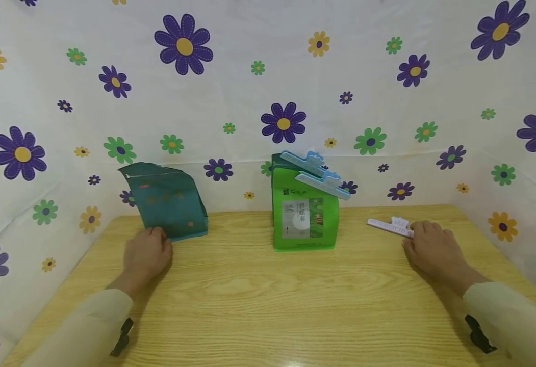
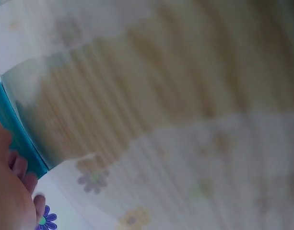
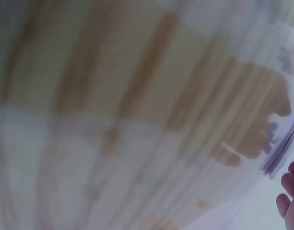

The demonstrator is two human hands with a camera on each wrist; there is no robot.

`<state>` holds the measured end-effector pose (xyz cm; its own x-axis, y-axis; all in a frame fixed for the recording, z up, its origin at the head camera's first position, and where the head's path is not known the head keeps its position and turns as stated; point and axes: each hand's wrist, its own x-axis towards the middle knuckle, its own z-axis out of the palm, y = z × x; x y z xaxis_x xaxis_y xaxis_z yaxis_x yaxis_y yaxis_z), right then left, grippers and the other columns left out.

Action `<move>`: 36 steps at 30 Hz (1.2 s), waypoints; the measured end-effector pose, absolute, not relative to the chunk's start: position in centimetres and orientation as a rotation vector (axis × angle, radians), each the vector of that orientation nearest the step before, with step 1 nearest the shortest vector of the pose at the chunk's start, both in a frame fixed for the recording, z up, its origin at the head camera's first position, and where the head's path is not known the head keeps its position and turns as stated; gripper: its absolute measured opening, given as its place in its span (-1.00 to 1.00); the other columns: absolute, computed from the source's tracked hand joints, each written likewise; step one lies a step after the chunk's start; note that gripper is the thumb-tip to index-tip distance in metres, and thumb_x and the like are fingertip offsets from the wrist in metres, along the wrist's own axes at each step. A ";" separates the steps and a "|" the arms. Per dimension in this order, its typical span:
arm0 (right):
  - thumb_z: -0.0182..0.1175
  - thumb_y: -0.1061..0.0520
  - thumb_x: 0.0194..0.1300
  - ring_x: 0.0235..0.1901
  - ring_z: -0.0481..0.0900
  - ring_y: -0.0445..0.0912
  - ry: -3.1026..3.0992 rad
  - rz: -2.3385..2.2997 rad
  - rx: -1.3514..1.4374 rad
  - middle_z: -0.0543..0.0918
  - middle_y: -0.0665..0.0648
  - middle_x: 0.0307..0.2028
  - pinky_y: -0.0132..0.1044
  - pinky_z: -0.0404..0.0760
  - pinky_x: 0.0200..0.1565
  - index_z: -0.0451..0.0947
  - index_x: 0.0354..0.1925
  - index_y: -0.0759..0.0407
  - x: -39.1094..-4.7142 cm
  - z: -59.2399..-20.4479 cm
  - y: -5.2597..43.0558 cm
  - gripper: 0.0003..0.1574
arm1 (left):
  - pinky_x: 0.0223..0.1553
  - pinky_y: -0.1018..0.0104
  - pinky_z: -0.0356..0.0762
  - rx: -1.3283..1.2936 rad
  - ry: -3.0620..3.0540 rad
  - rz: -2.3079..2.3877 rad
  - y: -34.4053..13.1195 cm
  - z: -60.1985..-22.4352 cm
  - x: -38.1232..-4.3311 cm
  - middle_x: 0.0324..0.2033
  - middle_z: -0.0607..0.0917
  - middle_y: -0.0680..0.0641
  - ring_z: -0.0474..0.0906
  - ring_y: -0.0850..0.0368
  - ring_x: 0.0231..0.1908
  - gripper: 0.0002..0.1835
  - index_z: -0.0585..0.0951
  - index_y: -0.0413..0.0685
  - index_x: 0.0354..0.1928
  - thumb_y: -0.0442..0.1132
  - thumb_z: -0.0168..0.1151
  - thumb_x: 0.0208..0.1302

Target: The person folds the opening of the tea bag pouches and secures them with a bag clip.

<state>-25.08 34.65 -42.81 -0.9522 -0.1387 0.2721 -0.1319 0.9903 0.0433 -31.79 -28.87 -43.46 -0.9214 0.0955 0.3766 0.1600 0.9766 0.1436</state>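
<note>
While both forearms rest on the wooden table (image 1: 249,306), the left hand (image 1: 146,255) touches the lower corner of a teal bag (image 1: 167,201) that stands tilted near the back left; whether its fingers pinch the bag cannot be told. The right hand (image 1: 430,247) lies with fingertips on a pink clip (image 1: 389,226) flat on the table at the right. Between them stands a green bag (image 1: 304,216), upright, with two blue clips (image 1: 315,173) on its top
</note>
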 end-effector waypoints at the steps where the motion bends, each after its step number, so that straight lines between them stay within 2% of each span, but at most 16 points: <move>1: 0.04 0.02 0.43 -0.20 0.51 0.25 -2.850 -0.058 0.181 0.55 0.43 -0.16 0.17 0.48 -0.23 0.38 -0.03 0.50 -25.0 -42.9 34.8 -0.50 | -0.23 -0.27 0.44 -0.132 -2.747 -0.241 -29.0 -43.4 -31.7 -0.28 0.61 -0.36 0.53 -0.34 -0.23 -0.66 0.54 -0.36 -0.24 -0.15 -0.01 0.41; 6: -0.04 0.01 0.46 -0.11 0.44 0.32 -2.890 -0.138 0.122 0.50 0.50 -0.08 0.24 0.44 -0.16 0.36 0.02 0.55 -24.9 -43.0 35.2 -0.45 | -0.19 -0.32 0.36 0.104 -2.751 -0.255 -29.3 -43.0 -31.2 -0.16 0.55 -0.50 0.43 -0.45 -0.11 -0.49 0.48 -0.56 -0.10 -0.09 -0.13 0.46; 12: -0.01 0.04 0.48 -0.12 0.43 0.28 -2.932 -0.191 0.160 0.53 0.44 -0.10 0.23 0.41 -0.16 0.44 -0.03 0.48 -24.8 -43.0 35.7 -0.54 | -0.20 -0.31 0.38 0.184 -2.743 -0.306 -29.3 -43.4 -31.4 -0.17 0.45 -0.49 0.39 -0.46 -0.12 -0.43 0.37 -0.61 -0.01 -0.05 -0.14 0.46; 18: 0.00 0.01 0.46 -0.12 0.46 0.26 -2.928 -0.190 0.220 0.56 0.39 -0.14 0.20 0.40 -0.15 0.48 -0.04 0.44 -25.0 -43.2 35.6 -0.54 | -0.24 -0.32 0.39 0.082 -2.712 -0.362 -29.4 -43.5 -31.7 -0.22 0.46 -0.54 0.44 -0.51 -0.16 -0.42 0.39 -0.64 -0.11 -0.04 -0.12 0.49; 22: -0.02 -0.05 0.45 -0.17 0.44 0.22 -2.916 -0.148 0.260 0.55 0.34 -0.20 0.15 0.36 -0.18 0.52 -0.07 0.38 -25.1 -43.3 35.4 -0.51 | -0.11 -0.34 0.40 -0.057 -2.686 -0.459 -29.7 -43.6 -31.5 -0.16 0.48 -0.58 0.44 -0.53 -0.12 -0.42 0.42 -0.68 -0.11 -0.07 -0.12 0.54; 27: -0.01 -0.09 0.45 -0.21 0.47 0.20 -2.911 -0.153 0.276 0.59 0.33 -0.22 0.15 0.36 -0.19 0.57 -0.11 0.33 -25.1 -43.5 35.2 -0.50 | 0.02 -0.35 0.37 -0.241 -2.643 -0.497 -30.1 -43.9 -31.4 -0.08 0.46 -0.63 0.42 -0.54 -0.06 -0.51 0.41 -0.71 -0.10 -0.19 -0.06 0.55; 36: 0.00 -0.10 0.45 -0.28 0.49 0.15 -2.903 -0.173 0.274 0.61 0.26 -0.31 0.14 0.35 -0.18 0.61 -0.17 0.31 -24.9 -43.3 35.1 -0.50 | -0.03 -0.31 0.38 -0.284 -2.574 -0.486 -29.7 -44.3 -31.3 -0.15 0.48 -0.58 0.43 -0.50 -0.12 -0.61 0.43 -0.64 -0.21 -0.26 0.03 0.51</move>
